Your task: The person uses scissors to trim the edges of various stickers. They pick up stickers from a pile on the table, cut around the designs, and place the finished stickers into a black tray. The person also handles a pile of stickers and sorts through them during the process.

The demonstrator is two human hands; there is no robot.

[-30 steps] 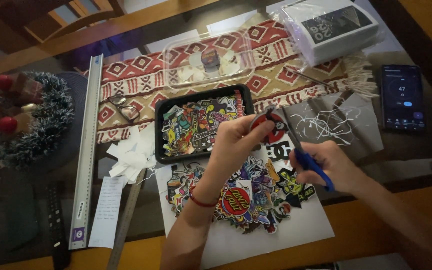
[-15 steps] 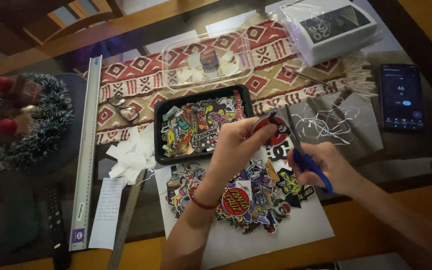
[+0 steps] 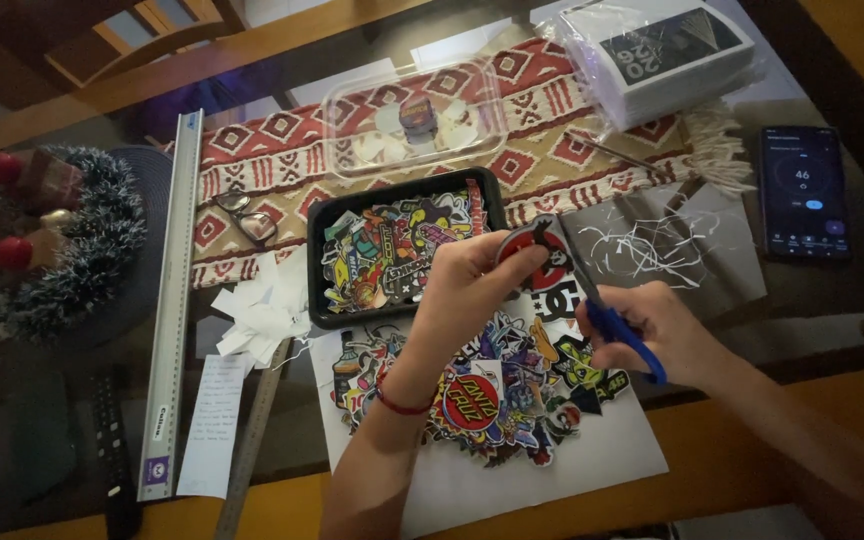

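Note:
My left hand (image 3: 472, 290) pinches a round red and black sticker (image 3: 529, 240) between thumb and fingers, above the table. My right hand (image 3: 652, 335) grips blue-handled scissors (image 3: 607, 310), whose blades reach up to the sticker's edge. Below both hands a pile of colourful cut stickers (image 3: 492, 385) lies on a white sheet (image 3: 562, 465). A black tray (image 3: 317, 270) just left of my left hand holds several more stickers.
A long metal ruler (image 3: 172, 300) lies at the left beside white paper scraps (image 3: 262, 315) and glasses (image 3: 242, 215). A clear plastic lid (image 3: 412, 115), a wrapped box (image 3: 662, 50), thin paper trimmings (image 3: 652, 245), a phone (image 3: 802, 190) and a tinsel wreath (image 3: 62, 240) surround the work.
The sticker has turned slightly in my left hand and the scissors have shifted a little along its edge. Everything else stays put.

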